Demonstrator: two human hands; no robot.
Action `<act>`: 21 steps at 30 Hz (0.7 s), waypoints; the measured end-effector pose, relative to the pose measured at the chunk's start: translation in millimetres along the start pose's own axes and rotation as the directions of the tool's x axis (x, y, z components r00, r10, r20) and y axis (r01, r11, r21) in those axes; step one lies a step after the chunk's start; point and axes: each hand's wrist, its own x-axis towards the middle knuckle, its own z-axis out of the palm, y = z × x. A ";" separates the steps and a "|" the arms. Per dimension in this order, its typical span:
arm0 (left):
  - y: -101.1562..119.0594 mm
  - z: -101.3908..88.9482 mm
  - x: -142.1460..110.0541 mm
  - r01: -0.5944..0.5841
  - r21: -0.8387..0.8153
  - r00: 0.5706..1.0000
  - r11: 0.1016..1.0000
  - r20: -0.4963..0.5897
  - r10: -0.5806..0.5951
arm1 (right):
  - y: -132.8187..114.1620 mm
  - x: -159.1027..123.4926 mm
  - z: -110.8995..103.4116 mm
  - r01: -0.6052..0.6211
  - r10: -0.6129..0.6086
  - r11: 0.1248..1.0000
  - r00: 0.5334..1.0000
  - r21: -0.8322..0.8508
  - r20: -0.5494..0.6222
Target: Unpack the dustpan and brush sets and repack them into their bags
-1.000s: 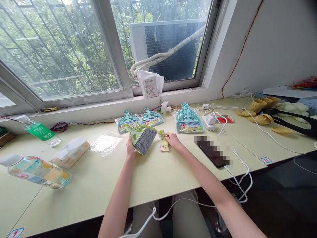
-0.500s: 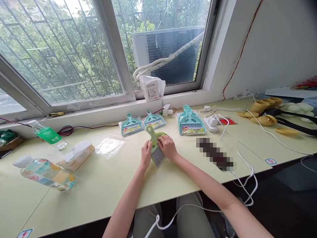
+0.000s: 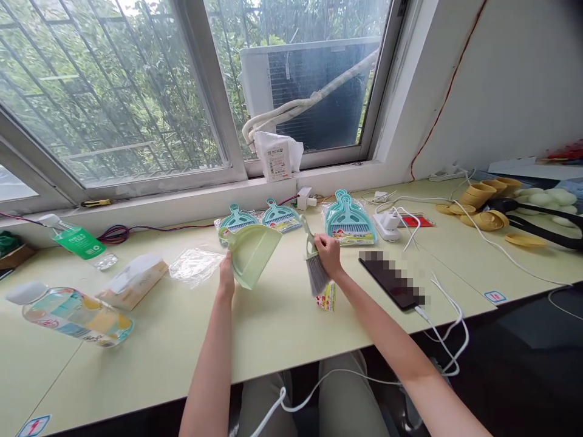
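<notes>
My left hand (image 3: 226, 274) grips the left edge of a pale green dustpan (image 3: 255, 252), held tilted above the table. In my right hand (image 3: 328, 252) is a small hand brush (image 3: 317, 273) with grey bristles pointing down and its green handle upward. A colourful printed card (image 3: 326, 298) shows just below the bristles; whether it touches my hand or the brush I cannot tell. Behind the dustpan lie teal dustpan sets in clear wrap, one (image 3: 235, 216) partly covered by it and another (image 3: 281, 215) beside it. More stacked teal sets (image 3: 350, 220) lie behind my right hand.
Crumpled clear plastic (image 3: 195, 265), a tissue pack (image 3: 134, 281) and two bottles, one green-labelled (image 3: 81, 241), one patterned (image 3: 75, 317), lie left. A phone (image 3: 392, 284) with a white cable and a white charger (image 3: 387, 226) lie right. The table's front edge borders my lap.
The brush and dustpan, together before, are now apart. My left hand has moved left with the dustpan, my right hand right with the brush. The printed card has come into view.
</notes>
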 end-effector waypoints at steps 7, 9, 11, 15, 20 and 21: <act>1.9 -18.5 2.0 0.144 0.212 0.979 0.966 0.115 -0.171 | 28.9 5.5 4.2 0.192 0.047 0.775 0.932 -0.601 0.359; 0.3 -18.5 3.1 0.086 0.297 0.990 0.951 0.080 -0.115 | 31.4 5.1 5.5 0.197 0.059 0.770 0.925 -0.607 0.375; -1.5 -19.0 4.8 -0.008 0.415 0.998 0.910 0.060 -0.019 | 32.3 4.9 4.6 0.186 0.047 0.796 0.930 -0.576 0.365; -5.6 -20.0 5.6 -0.131 0.632 0.989 0.764 0.027 0.147 | 36.4 5.3 2.5 0.171 -0.018 0.838 0.958 -0.519 0.288; -13.3 -20.6 6.0 -0.168 0.839 0.985 0.517 0.129 0.112 | 47.1 7.2 5.4 0.135 0.032 0.817 0.960 -0.561 0.279; -14.5 -20.6 6.7 -0.186 0.852 0.983 0.489 0.156 0.101 | 47.8 7.8 5.3 0.130 0.037 0.814 0.961 -0.566 0.274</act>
